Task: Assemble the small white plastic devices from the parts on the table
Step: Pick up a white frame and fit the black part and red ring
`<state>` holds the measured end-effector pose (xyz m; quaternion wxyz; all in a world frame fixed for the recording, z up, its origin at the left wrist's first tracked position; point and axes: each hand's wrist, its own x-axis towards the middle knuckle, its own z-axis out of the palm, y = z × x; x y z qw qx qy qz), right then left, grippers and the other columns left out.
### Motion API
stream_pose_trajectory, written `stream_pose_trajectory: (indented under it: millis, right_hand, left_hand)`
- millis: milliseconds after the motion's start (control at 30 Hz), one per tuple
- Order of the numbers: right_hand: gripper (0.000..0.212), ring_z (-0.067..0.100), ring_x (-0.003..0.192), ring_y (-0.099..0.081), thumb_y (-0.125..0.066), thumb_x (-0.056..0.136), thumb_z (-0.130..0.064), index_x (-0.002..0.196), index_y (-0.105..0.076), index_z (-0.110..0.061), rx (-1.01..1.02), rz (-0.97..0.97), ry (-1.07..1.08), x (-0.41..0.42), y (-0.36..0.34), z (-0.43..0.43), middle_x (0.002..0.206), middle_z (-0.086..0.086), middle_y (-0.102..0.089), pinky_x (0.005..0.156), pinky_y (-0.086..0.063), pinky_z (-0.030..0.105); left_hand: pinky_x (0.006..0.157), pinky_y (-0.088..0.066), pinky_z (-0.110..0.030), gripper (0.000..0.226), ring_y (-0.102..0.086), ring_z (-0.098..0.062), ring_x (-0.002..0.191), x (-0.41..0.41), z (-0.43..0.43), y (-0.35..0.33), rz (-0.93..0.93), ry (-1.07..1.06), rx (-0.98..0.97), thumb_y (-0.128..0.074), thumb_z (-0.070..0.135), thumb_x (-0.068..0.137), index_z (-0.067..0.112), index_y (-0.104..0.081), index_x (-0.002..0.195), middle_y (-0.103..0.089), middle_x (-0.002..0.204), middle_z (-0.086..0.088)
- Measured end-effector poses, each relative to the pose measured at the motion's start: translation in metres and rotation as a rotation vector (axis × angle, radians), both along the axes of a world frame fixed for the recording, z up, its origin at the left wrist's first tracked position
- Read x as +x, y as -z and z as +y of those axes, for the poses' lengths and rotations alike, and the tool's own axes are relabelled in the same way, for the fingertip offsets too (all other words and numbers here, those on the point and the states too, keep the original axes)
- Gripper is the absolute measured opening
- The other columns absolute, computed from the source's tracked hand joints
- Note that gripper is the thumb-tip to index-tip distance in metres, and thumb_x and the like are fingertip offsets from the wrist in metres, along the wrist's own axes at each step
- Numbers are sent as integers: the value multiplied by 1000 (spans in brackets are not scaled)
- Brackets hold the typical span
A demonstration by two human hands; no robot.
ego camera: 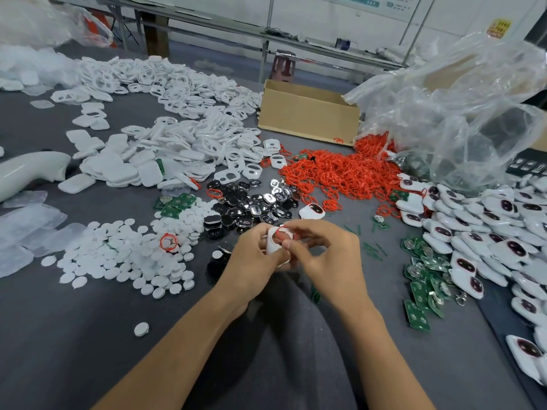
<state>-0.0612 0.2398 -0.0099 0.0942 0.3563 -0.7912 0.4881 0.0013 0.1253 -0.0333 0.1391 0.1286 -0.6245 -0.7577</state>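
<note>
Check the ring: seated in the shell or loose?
Cannot tell. The ring arcs over the shell top, right hand pinching it, left hand holding the shell; fingers hide the rest.

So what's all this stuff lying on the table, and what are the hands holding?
shell frames: a heap, white, far left
round discs: a heap, white, near left
dark inserts: a heap, black and silver, centre
loose rings: a heap, red, centre right
circuit boards: many, green, near right
finished devices: a heap, white with dark faces, right edge
cardboard box: one, brown, back centre
plastic bag: one, clear, back right
held shell: one, white, front centre
held ring: one, red, at that shell's top
left hand: one, gripping the shell
right hand: one, pinching the ring
</note>
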Motion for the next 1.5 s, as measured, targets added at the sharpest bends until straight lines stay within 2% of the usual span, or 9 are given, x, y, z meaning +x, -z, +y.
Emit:
stream_pose_trajectory:
  millis: [167, 267, 400, 633, 833, 967, 1133, 1300, 1500]
  right_hand:
    - [25, 4, 77, -66, -77, 74, -4, 91, -76, -22, -27, -36, 35, -5, 0, 3, 84, -10, -72, 73, -53, 21]
    - [33, 1, 76, -67, -77, 71, 0, 87, -74, -29, -58, -76, 19, -5, -2, 4, 83, -15, -72, 71, -54, 23]
    - [32, -2, 71, -64, -79, 70, 1, 85, -74, -27, -28, -79, -12, -5, -1, 4, 81, -14, -71, 64, -46, 10]
    - [41, 5, 69, -64, -79, 68, 0, 84, -71, -37, -38, -44, 39, -4, -1, 4, 82, -9, -70, 62, -47, 16]
    - [40, 4, 68, -64, -79, 67, 2, 85, -73, -33, -45, -27, 29, -5, 1, 4, 83, -10, -70, 62, -48, 17]
    - [30, 0, 70, -64, -79, 68, 2, 88, -76, -20, -16, 23, 39, -4, 3, 3, 80, -16, -69, 67, -49, 14]
    - [27, 4, 71, -65, -78, 68, 4, 88, -77, -15, -6, 41, 11, -5, 2, 4, 84, -5, -71, 67, -51, 19]
    - [30, 10, 70, -63, -80, 64, 5, 82, -76, -19, -66, -40, 1, -6, 4, 2, 82, 0, -68, 65, -49, 22]
    - [25, 7, 79, -62, -81, 66, 2, 84, -77, -14, -62, -59, -14, -7, 7, 1, 83, -8, -65, 66, -47, 18]
  left_hand:
    - [89, -57, -32, 27, -69, -19, 95, -1, 2, -4, 16, 129, 196, -47, -9, 94, 3, -63, 112, -72, 104, -13]
    - [77, -59, -26, 26, -70, -10, 79, -1, -1, -6, 20, 129, 351, -44, 1, 98, 5, -69, 98, -73, 88, -6]
    - [77, -59, -26, 27, -68, -6, 75, -2, -4, -5, -7, 114, 318, -42, 5, 101, 7, -69, 100, -73, 87, -3]
    - [72, -58, -24, 28, -69, -6, 77, -1, 0, -6, -13, 132, 294, -41, 4, 101, 8, -69, 101, -74, 85, -1]
    - [88, -57, -40, 28, -68, -15, 79, -3, -1, -4, -27, 77, 363, -45, 15, 101, 3, -70, 99, -71, 90, -11]
    - [77, -60, -31, 29, -68, -9, 72, -3, 0, -3, -29, 63, 371, -46, 14, 100, 5, -72, 93, -72, 84, -6]
    - [82, -59, -35, 27, -66, -15, 80, -3, 0, -3, -20, 63, 354, -48, 16, 99, 2, -70, 100, -70, 90, -10]
    - [75, -61, -33, 28, -64, -22, 87, -2, 2, -4, -16, 54, 306, -46, 15, 100, -1, -68, 104, -66, 93, -18]
    - [68, -60, -30, 27, -68, -17, 82, 1, 4, -6, 4, 9, 286, -46, 13, 100, 5, -71, 96, -71, 91, -14]
